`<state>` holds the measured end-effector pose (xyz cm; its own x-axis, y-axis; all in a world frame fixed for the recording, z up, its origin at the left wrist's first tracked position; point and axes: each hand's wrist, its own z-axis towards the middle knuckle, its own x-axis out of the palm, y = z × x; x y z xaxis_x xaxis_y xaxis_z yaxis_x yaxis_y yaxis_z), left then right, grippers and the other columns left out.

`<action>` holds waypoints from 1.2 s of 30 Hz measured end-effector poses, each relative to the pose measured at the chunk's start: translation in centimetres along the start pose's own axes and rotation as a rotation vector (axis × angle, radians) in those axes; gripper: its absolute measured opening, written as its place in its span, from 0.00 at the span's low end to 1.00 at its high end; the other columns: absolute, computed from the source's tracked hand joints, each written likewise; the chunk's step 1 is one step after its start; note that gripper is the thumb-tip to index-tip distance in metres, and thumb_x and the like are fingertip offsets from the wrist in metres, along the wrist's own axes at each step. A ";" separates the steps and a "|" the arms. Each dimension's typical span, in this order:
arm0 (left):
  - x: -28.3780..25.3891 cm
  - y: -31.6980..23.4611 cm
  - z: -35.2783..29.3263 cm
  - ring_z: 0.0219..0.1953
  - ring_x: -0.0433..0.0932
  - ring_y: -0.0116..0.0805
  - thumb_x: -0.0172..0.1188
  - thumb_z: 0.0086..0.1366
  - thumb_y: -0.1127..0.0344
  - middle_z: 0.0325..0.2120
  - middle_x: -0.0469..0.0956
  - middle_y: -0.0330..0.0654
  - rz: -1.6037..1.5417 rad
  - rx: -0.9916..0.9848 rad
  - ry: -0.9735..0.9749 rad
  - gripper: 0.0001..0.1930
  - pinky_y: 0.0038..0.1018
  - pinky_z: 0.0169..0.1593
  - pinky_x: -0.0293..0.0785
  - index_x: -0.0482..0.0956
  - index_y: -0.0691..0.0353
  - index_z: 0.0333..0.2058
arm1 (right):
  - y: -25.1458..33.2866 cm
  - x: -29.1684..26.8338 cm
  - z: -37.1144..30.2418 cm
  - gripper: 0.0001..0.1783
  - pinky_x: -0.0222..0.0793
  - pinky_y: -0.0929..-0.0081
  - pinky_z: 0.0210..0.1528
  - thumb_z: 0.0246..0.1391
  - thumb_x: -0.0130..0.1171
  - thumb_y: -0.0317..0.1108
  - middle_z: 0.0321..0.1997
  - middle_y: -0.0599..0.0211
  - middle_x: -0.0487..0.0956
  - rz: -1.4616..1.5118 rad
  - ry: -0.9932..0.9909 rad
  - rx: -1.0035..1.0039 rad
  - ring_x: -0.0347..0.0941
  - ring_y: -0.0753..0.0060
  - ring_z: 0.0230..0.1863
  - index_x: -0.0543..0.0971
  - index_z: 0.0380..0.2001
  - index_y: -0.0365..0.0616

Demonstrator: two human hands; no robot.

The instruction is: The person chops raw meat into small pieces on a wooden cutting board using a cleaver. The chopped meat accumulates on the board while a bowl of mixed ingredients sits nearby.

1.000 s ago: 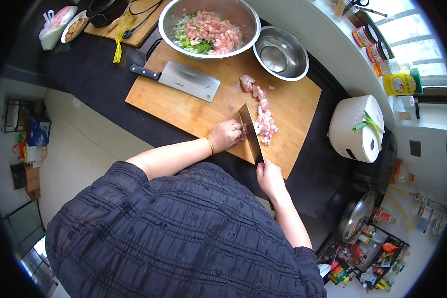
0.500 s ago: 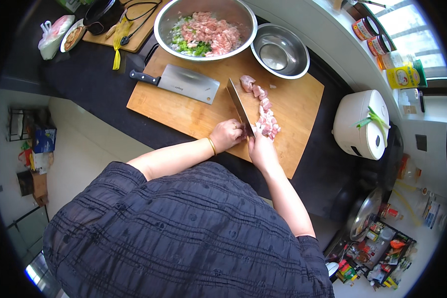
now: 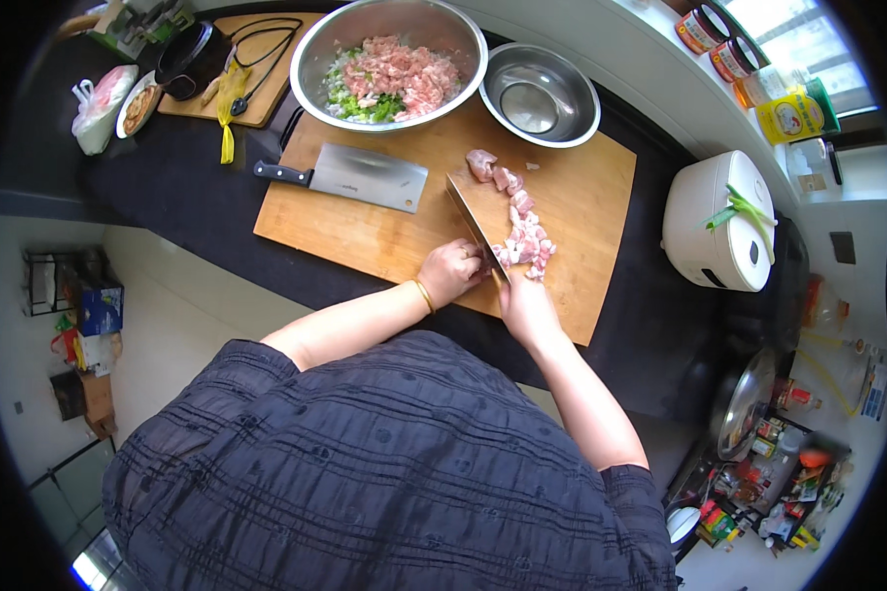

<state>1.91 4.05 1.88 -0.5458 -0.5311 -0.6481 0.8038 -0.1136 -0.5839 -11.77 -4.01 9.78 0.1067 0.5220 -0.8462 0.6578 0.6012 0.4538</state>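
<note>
My right hand (image 3: 530, 313) grips the handle of a cleaver (image 3: 475, 222), whose blade stands on edge on the wooden cutting board (image 3: 365, 234). Just left of the blade, my left hand (image 3: 450, 271) has its fingers curled round a piece of meat that is mostly hidden. Cut chunks of pink, fatty meat (image 3: 525, 239) lie in a trail along the blade's right side. A second cleaver (image 3: 370, 177), with a black handle, lies flat on the board's left part, touched by neither hand.
Behind the board stand a large steel bowl (image 3: 306, 74) of minced meat and chopped greens and a smaller steel bowl (image 3: 570, 94). A white rice cooker (image 3: 695, 222) with scallion on its lid is at right. A dark pot (image 3: 189, 59) stands far left, by a second board (image 3: 296, 59).
The view has shifted a little. Both hands stay at nearly the same spot on the board, and the cleaver's blade still stands between my left hand and the cut meat.
</note>
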 end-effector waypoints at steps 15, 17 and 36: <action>0.1 0.0 -0.6 0.31 0.74 0.38 0.63 0.42 0.68 0.27 0.75 0.39 0.032 0.024 -0.014 0.06 0.29 0.35 0.73 0.76 0.59 0.21 | -0.7 0.9 0.2 0.10 0.70 0.52 0.33 0.50 0.48 0.33 0.22 0.42 0.75 -0.006 0.012 0.009 0.74 0.43 0.28 0.72 0.27 0.35; -0.1 -0.1 -0.4 0.31 0.74 0.38 0.63 0.43 0.69 0.27 0.75 0.39 0.052 0.029 -0.015 0.05 0.29 0.35 0.73 0.76 0.59 0.21 | 0.7 2.3 2.7 0.12 0.70 0.53 0.33 0.52 0.45 0.33 0.23 0.42 0.75 -0.001 -0.151 -0.077 0.74 0.43 0.28 0.71 0.30 0.34; 0.3 -0.3 -0.4 0.30 0.75 0.37 0.62 0.45 0.71 0.26 0.76 0.39 0.020 -0.033 -0.064 0.03 0.29 0.34 0.73 0.77 0.60 0.21 | -2.2 -3.4 -5.5 0.10 0.67 0.53 0.36 0.51 0.49 0.33 0.27 0.42 0.75 0.123 -0.113 0.110 0.72 0.41 0.32 0.74 0.27 0.35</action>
<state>1.36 4.25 1.64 -0.5126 -0.5858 -0.6277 0.8057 -0.0755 -0.5875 -17.65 -3.77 13.17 0.2699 0.5123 -0.8153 0.7118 0.4641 0.5273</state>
